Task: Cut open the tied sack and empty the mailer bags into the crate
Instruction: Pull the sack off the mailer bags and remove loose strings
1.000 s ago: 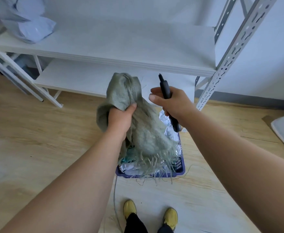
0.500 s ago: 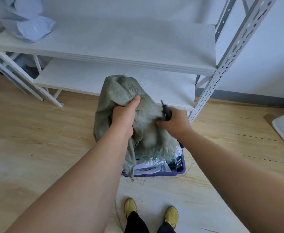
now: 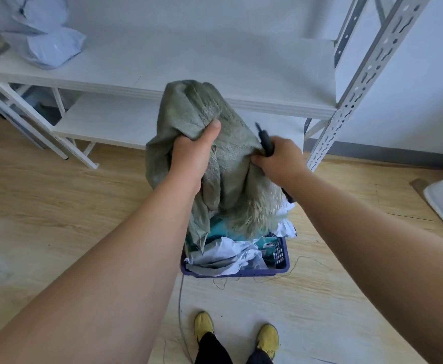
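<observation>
A grey-green woven sack (image 3: 188,106) hangs upside down over a blue crate (image 3: 280,270) on the floor, its frayed open end reaching down into the crate. My left hand (image 3: 192,153) grips the sack's bunched upper part. At the sack's right side, my right hand (image 3: 280,157) pinches the cloth while also holding a black cutter (image 3: 265,139), whose tip points up. White, silver and teal mailer bags (image 3: 225,252) fill the crate and spill over its far right rim.
A white metal shelf unit (image 3: 267,106) stands just behind the crate, its perforated upright (image 3: 367,74) at the right. Pale blue bags (image 3: 55,48) lie on the shelf's left end. My yellow shoes (image 3: 204,324) stand on the wooden floor in front of the crate. Loose threads trail nearby.
My right hand, raised free with the cutter a second ago, has come down and taken hold of the sack's right side. The sack has shifted slightly and more mailer bags show in the crate.
</observation>
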Motion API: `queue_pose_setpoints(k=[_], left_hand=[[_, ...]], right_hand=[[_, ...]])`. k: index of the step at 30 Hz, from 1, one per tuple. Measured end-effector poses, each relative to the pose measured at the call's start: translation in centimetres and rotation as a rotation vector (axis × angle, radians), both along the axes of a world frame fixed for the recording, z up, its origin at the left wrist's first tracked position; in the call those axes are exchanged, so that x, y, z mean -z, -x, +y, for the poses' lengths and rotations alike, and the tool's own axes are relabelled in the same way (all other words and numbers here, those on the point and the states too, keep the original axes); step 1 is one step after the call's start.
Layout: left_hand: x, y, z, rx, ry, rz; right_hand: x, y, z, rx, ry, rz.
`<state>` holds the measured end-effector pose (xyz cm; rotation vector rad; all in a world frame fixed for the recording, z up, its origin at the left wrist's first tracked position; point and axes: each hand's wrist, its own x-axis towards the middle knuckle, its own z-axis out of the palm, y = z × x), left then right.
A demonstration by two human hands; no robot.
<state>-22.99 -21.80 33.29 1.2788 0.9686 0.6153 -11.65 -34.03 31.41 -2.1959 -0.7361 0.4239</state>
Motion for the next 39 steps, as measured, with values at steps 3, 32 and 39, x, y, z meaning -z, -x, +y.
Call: queue_pose_setpoints(k=[3,32,39], left_hand=[[-0.4,0.1,0.4,-0.103,-0.081,-0.036],[1.2,4.3,-0.2,0.044,0.014,0.050],[6.5,4.5,-4.9,0.212,-0.362,0.206]], right_hand=[[-0.8,-0.3,0.5,0.007,-0.146,0.011],[0.2,1.4,2.6,0.067,-0.356,0.590],[0.1,2.5,4.0,-0.036,-0.336,0.855]])
